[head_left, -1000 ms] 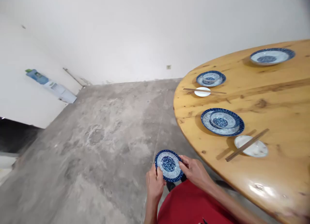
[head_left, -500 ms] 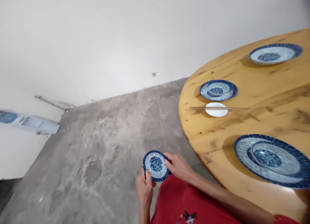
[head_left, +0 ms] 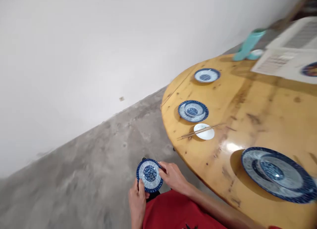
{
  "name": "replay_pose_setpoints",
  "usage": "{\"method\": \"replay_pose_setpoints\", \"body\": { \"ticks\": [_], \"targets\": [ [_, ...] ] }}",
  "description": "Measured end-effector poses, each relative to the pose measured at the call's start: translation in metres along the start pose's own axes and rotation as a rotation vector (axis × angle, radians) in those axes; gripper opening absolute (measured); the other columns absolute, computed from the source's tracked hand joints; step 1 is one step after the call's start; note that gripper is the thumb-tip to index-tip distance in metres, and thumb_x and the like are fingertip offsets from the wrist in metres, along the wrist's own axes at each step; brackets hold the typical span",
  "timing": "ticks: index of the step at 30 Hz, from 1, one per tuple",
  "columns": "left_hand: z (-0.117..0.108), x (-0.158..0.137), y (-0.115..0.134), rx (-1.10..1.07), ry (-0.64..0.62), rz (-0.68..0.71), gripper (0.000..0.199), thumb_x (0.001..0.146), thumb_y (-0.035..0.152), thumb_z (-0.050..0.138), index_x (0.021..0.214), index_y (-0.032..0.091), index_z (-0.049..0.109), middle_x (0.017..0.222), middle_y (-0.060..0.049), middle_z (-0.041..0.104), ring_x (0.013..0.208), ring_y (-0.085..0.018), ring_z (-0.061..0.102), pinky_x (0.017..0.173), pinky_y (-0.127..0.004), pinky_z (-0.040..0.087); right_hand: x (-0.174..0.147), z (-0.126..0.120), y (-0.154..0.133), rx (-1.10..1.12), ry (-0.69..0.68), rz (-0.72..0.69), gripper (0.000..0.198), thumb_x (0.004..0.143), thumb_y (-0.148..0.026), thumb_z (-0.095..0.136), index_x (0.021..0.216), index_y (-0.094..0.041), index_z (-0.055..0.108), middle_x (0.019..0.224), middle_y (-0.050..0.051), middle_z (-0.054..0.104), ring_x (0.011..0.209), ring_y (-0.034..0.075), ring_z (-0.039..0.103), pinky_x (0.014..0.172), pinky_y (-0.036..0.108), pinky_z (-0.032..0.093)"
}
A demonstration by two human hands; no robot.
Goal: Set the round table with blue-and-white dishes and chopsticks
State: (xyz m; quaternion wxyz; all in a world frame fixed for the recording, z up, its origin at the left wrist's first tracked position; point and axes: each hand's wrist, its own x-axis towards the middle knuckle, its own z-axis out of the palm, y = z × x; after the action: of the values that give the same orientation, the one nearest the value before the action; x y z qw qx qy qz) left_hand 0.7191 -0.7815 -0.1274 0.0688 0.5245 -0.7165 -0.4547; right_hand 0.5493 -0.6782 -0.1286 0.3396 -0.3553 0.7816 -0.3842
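Note:
Between my hands is a small blue-and-white plate (head_left: 150, 173) with a dark blue rim, held face up over the floor beside the table. My left hand (head_left: 138, 199) grips its lower left edge, thumb on top. My right hand (head_left: 173, 177) pinches the upper right edge, thumb also on the upper face. On the wooden table (head_left: 267, 123) to the right lies a large matching plate (head_left: 289, 186), which appears to have a bowl or smaller dish in it. Farther back sits another patterned plate (head_left: 200, 118), with a small white dish (head_left: 206, 134) and chopsticks (head_left: 189, 134) lying across that dish.
A further blue-rimmed plate (head_left: 207, 75) lies near the table's far edge. Behind it are a blurred teal container (head_left: 250, 44) and a large white box or printed sheet (head_left: 279, 62). Concrete floor (head_left: 94, 169) runs left to the white wall (head_left: 74, 64).
My view has swung right, bringing the teal container and white printed object into sight. Both hands keep hold of the small plate, which appears slightly farther left and lower.

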Motion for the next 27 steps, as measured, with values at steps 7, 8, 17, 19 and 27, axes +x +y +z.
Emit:
{"method": "replay_pose_setpoints", "body": {
  "ticks": [7, 8, 17, 19, 27],
  "targets": [
    [-0.052, 0.168, 0.068, 0.09, -0.187, 0.269, 0.049, 0.093, 0.064, 0.038, 0.081, 0.023, 0.061, 0.05, 0.0, 0.059, 0.047, -0.02, 0.062, 0.053, -0.03, 0.052, 0.118, 0.001, -0.047, 0.056, 0.339, 0.091, 0.023, 0.086, -0.035, 0.041, 0.072, -0.022, 0.054, 0.065, 0.002, 0.057, 0.062, 0.016, 0.048, 0.062, 0.028, 0.028],
    [-0.057, 0.188, 0.079, 0.092, -0.226, 0.304, 0.048, 0.092, 0.065, 0.04, 0.08, 0.023, 0.06, 0.052, 0.0, 0.06, 0.047, -0.02, 0.062, 0.052, -0.03, 0.051, 0.131, 0.001, -0.051, 0.062, 0.387, 0.1, 0.022, 0.085, -0.034, 0.04, 0.072, -0.022, 0.053, 0.065, 0.002, 0.057, 0.062, 0.016, 0.048, 0.062, 0.029, 0.029],
    [-0.023, 0.318, 0.156, 0.181, -0.631, 0.513, 0.044, 0.093, 0.062, 0.041, 0.069, 0.025, 0.044, 0.057, 0.0, 0.056, 0.049, -0.016, 0.059, 0.051, -0.025, 0.047, 0.202, -0.02, -0.044, 0.269, 0.742, 0.312, 0.031, 0.083, -0.038, 0.043, 0.083, -0.02, 0.067, 0.066, 0.002, 0.061, 0.062, 0.019, 0.054, 0.06, 0.029, 0.039],
    [-0.006, 0.341, 0.172, 0.196, -0.69, 0.535, 0.044, 0.094, 0.061, 0.04, 0.07, 0.025, 0.044, 0.056, 0.0, 0.056, 0.049, -0.016, 0.06, 0.051, -0.025, 0.045, 0.222, -0.029, -0.034, 0.288, 0.804, 0.35, 0.028, 0.083, -0.039, 0.045, 0.077, -0.02, 0.065, 0.063, 0.001, 0.06, 0.061, 0.019, 0.054, 0.061, 0.029, 0.04],
    [0.047, 0.451, 0.279, 0.339, -0.678, 0.594, 0.043, 0.095, 0.06, 0.04, 0.07, 0.025, 0.046, 0.058, -0.002, 0.061, 0.051, -0.017, 0.063, 0.054, -0.027, 0.048, 0.347, -0.111, -0.002, 0.376, 0.879, 0.342, 0.028, 0.086, -0.037, 0.046, 0.075, -0.02, 0.065, 0.063, 0.001, 0.058, 0.062, 0.018, 0.055, 0.062, 0.028, 0.041]
  ]
}}
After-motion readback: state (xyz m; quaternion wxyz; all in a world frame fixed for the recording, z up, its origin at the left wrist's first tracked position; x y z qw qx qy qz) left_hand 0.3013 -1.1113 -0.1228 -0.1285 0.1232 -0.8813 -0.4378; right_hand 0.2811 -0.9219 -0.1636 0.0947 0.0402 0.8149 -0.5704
